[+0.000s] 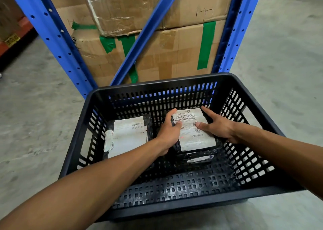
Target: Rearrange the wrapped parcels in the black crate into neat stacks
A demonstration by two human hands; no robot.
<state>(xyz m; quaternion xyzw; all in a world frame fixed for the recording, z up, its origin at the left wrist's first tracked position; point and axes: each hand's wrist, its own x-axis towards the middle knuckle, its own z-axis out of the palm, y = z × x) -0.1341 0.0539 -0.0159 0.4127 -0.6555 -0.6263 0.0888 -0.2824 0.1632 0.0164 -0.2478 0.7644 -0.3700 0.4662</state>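
Black crate (174, 210), both hands inside.
Left hand (168, 133) grips top parcel (194, 138), right hand (218, 126) presses it flat-fingered; lower parcel (199, 158), left parcel (127, 138) make three. Blue rack (57, 37), two cartons (174, 51) behind.

Crate (157, 83) nr half free; parcels (127, 137) fill far half; rack (52, 37) blocks behind.

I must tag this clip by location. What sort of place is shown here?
Most likely a warehouse or stockroom: blue steel racking holds big taped cardboard boxes, the floor is bare concrete, and the black crate contains a labelled parcel with barcodes.
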